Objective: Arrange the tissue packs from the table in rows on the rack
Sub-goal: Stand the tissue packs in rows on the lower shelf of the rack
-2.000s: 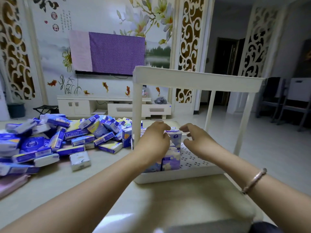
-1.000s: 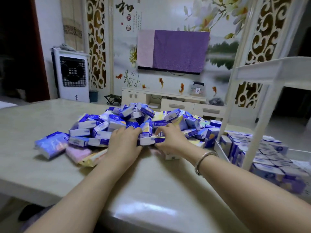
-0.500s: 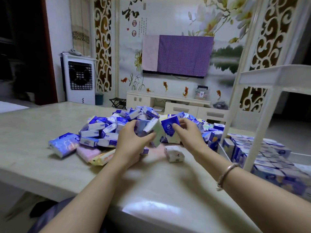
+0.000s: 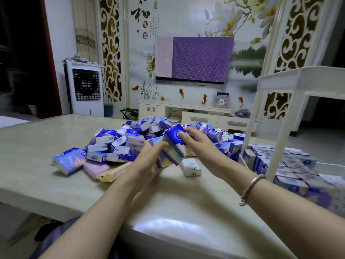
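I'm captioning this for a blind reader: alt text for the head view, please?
Both hands, left hand and right hand, hold a bunch of tissue packs above a table piled with more; filled rack at right.

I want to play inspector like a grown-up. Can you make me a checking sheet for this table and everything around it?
Surface: pale glossy table, front part bare.
Job's things: big heap of tissue packs at the table's middle; white rack on the right, its lower shelf holding rows of packs.
Clutter: one white pack lying alone before the heap; a pink pack and a yellow pack at the heap's left edge.
Grips: left hand and right hand together hold a bunch of packs above the table.
Cables: nothing seen on the table.
Surroundings: covered screen on the wall, white cabinet below it, white fan unit at left.
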`<state>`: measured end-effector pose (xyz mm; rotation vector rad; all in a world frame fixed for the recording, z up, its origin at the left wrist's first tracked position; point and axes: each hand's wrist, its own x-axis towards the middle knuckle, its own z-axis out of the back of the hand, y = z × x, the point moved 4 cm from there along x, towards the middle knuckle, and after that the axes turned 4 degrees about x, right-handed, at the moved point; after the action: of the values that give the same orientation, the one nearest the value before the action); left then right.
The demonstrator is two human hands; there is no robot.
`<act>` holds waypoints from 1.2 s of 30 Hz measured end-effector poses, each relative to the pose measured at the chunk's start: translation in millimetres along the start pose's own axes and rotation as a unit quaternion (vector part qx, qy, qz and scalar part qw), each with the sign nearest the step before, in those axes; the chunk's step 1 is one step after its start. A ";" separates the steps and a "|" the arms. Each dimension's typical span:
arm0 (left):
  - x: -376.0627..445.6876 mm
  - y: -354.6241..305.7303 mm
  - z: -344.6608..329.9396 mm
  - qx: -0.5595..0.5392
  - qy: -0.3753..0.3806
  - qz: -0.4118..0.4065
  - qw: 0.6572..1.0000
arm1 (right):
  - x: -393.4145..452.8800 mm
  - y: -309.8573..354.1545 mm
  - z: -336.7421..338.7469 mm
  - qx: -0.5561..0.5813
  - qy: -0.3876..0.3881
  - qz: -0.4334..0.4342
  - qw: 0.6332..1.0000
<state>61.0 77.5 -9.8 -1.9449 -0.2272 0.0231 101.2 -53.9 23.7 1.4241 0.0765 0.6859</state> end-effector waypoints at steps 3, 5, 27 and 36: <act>-2.0 1.6 -7.1 -0.057 0.020 0.012 0.998 | -2.7 -5.8 -3.6 0.007 -0.005 -0.017 1.000; -6.4 2.1 -16.3 -0.053 0.032 0.004 0.998 | -5.6 -8.6 -6.6 0.008 -0.003 -0.034 0.999; -79.5 -19.5 -178.1 0.296 0.179 -0.216 0.913 | -146.0 85.6 133.4 0.092 0.058 -0.049 0.993; -81.5 21.7 -260.9 0.520 0.200 -0.307 0.771 | -195.5 56.7 276.9 0.058 -0.196 -0.083 0.975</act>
<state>16.5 -183.5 61.4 -0.6627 -0.4390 -0.5805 43.9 -391.2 57.6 1.6224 -0.0750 0.2583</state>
